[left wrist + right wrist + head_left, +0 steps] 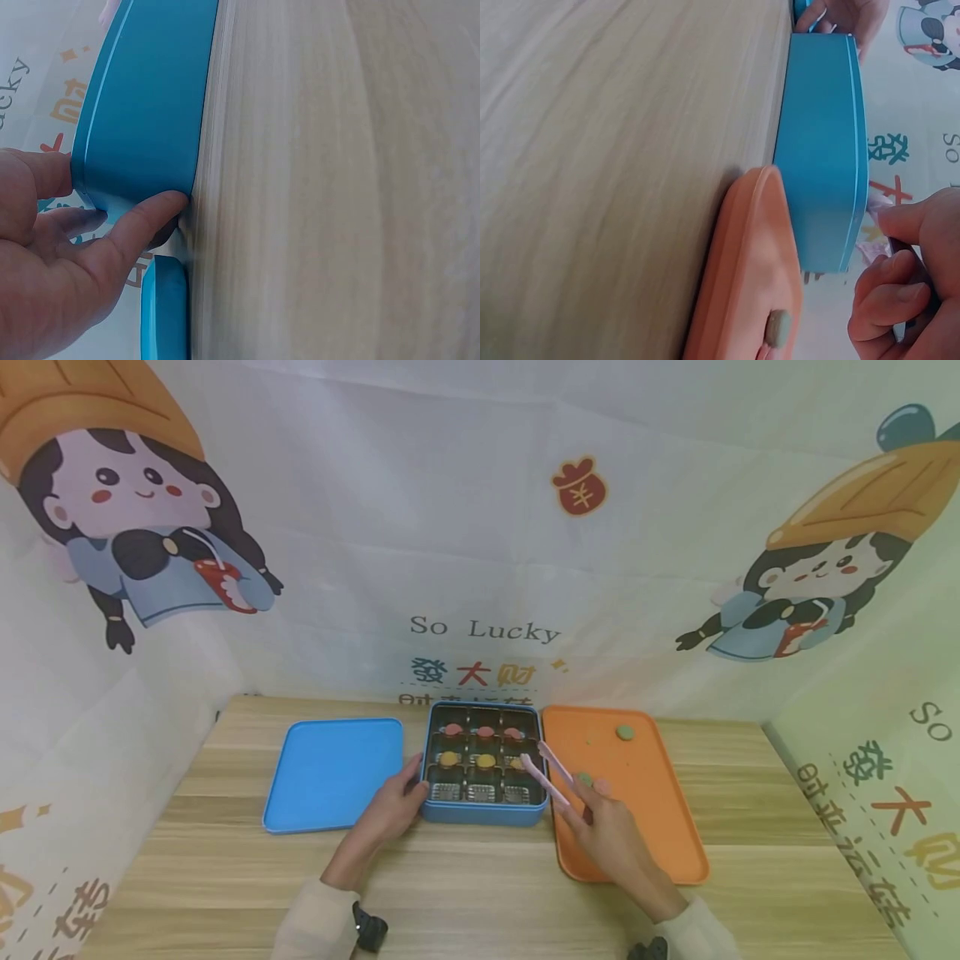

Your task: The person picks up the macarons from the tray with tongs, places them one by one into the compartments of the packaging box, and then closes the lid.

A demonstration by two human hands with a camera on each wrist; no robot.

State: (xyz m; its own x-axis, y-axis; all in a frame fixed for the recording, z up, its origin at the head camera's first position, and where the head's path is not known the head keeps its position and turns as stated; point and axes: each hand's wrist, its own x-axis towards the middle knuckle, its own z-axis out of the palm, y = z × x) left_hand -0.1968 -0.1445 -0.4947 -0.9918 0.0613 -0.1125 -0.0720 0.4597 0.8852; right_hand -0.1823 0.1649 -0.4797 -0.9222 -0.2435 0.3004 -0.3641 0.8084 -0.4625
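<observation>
Nearest to me, my right hand [607, 827] sits over the near part of the flat orange plastic tray [675, 852], fingers curled round a pair of pale pink plastic tongs [546, 772]. The tongs' long axis runs up and to the left from that grip, so the tips end over the right-hand column of the blue rectangular tin with its dark nine-cell insert [484, 814]; whether anything sits between the tips I cannot tell. My left hand [397, 806] is level with it across the tin, thumb and fingers pressed against the tin's near-left corner, which the left wrist view shows as a blue wall [142, 120] between thumb and fingers, steadying it on the wooden table [480, 893]. Just past the right hand a small green round piece [583, 778] lies on the tray, right beside the tongs and nearer the right hand than the left. Inside the tin, yellow pieces [449, 759] fill the middle row, red ones [452, 729] the far row, while the near row looks bare. Further off, a second green piece [624, 732] rests near the tray's far edge. Left of the tin lies a flat blue lid or tray [333, 772].
</observation>
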